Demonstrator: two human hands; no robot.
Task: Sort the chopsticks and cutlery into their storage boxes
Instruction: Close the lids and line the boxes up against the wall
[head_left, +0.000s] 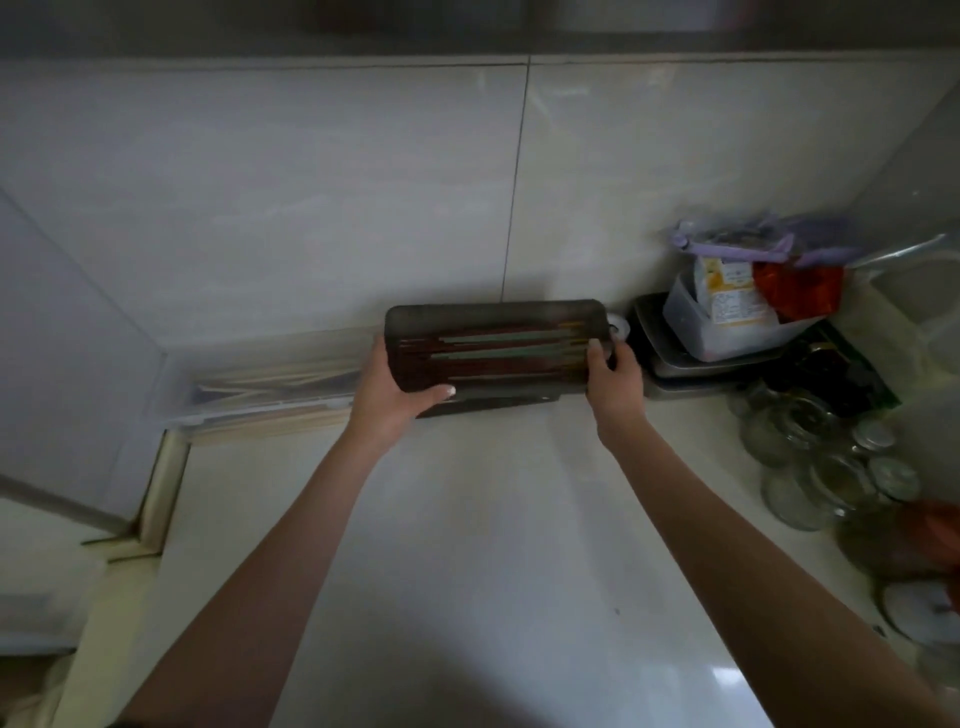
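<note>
Dark translucent box (496, 322) tilted, chopsticks (498, 353) lying lengthwise inside.

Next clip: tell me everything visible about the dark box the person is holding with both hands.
The dark box is a long, smoky translucent plastic container with rounded corners, lying lengthwise against the tiled wall at the back of the counter. Through it show dark red and pale green chopsticks lying along its length. The left hand grips its left end, thumb along the front edge; the right hand grips its right end. Whether it rests on the counter or is slightly lifted cannot be told.

Both hands, left hand (396, 396) and right hand (615, 375), grip dark chopstick box (493, 325) ends.
</note>
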